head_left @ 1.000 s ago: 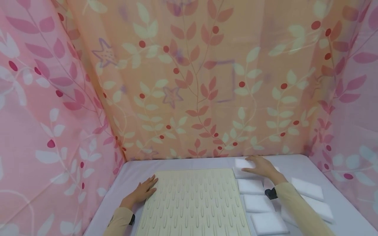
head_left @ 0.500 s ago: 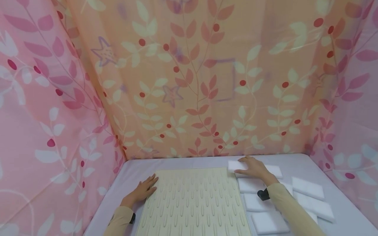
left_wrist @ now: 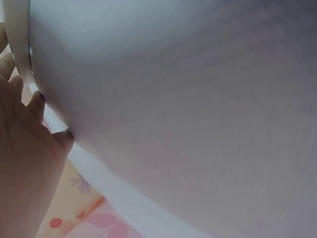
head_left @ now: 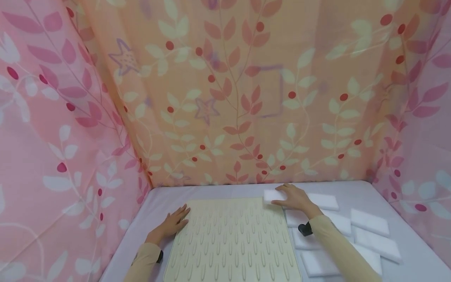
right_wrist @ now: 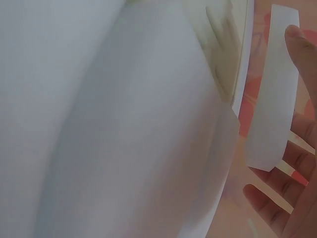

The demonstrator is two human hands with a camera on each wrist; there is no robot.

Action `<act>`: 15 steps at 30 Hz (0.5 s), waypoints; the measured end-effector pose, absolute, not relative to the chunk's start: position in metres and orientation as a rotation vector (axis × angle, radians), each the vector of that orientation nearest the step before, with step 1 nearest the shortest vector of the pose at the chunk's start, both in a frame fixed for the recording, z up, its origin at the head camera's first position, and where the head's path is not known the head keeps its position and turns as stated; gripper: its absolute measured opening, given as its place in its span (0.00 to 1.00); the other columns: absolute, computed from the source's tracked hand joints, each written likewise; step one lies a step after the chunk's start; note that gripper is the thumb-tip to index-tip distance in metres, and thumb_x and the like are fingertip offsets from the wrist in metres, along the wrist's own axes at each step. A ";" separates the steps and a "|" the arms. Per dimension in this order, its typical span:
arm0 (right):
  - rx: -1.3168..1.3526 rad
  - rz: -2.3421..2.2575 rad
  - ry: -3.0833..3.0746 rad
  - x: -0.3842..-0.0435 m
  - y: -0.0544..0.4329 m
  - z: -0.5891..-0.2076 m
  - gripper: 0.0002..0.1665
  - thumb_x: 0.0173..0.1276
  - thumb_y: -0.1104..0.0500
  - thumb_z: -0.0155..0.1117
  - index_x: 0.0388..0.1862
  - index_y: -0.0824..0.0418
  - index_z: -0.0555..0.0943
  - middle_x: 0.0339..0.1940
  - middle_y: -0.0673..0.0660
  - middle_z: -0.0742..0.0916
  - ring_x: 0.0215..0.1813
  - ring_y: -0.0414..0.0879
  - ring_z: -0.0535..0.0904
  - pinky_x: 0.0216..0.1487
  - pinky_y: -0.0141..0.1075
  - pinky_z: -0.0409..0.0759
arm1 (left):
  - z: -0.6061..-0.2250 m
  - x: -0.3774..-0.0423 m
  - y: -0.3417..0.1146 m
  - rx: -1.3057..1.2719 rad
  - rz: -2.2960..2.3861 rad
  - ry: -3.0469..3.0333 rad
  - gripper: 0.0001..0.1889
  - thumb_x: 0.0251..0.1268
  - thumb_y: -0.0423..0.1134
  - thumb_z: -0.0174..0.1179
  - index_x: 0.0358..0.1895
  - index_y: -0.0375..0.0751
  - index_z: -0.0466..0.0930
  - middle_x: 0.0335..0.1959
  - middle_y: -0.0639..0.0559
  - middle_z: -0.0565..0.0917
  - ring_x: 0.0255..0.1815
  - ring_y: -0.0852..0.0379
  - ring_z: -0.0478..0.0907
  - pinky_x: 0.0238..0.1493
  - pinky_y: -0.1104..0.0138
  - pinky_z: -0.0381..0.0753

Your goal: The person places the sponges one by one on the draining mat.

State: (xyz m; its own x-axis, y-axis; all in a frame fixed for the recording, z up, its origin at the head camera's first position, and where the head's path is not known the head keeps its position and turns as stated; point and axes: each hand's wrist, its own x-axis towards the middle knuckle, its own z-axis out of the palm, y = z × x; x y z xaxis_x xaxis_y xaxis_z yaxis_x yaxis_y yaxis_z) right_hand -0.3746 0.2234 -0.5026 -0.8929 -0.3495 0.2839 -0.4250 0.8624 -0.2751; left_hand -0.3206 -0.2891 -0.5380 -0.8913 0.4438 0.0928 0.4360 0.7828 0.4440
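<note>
One cream mat, roughly rectangular, with rows of raised oblong ribs, laid flat on a bench under a pale lilac-white cover; near edge cut off by the bottom of the head view. One left hand, fingers spread and nearly straight, fingertips resting at the mat's left edge, close to its far left corner. One right hand, pinching a white block between thumb and fingers; block flat, rectangular, plain, placed at the mat's far right corner and overlapping it in the head view; contact between the two cannot be told. In the right wrist view the same block stands out against patterned cloth, thumb on one face and fingers on the other. Eight further white blocks, alike in form, lie on the bench to the right of the mat, in loose columns, several partly hidden by the right forearm. Two beige sleeves, one to each arm; a small black device at each wrist. Behind the bench, one orange curtain printed with leaves, red berries and purple stars; at either side, pink cloth with leaf pattern.
</note>
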 end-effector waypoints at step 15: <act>0.630 0.488 -2.787 -0.380 0.202 -0.510 0.44 0.46 0.23 0.59 0.52 0.52 0.80 0.48 0.52 0.81 0.50 0.52 0.78 0.51 0.53 0.72 | -0.539 -0.324 -0.289 0.670 0.684 2.925 0.28 0.70 0.45 0.47 0.69 0.35 0.58 0.72 0.35 0.54 0.70 0.31 0.49 0.58 0.28 0.39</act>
State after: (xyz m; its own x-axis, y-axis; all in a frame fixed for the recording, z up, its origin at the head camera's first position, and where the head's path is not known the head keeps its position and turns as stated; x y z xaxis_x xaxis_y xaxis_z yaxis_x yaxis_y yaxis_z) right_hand -0.3804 0.2015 -0.5098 -0.8775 -0.3710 0.3038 -0.4522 0.8511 -0.2667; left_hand -0.3245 -0.2891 -0.5387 -0.9033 0.4276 0.0361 0.3992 0.8066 0.4359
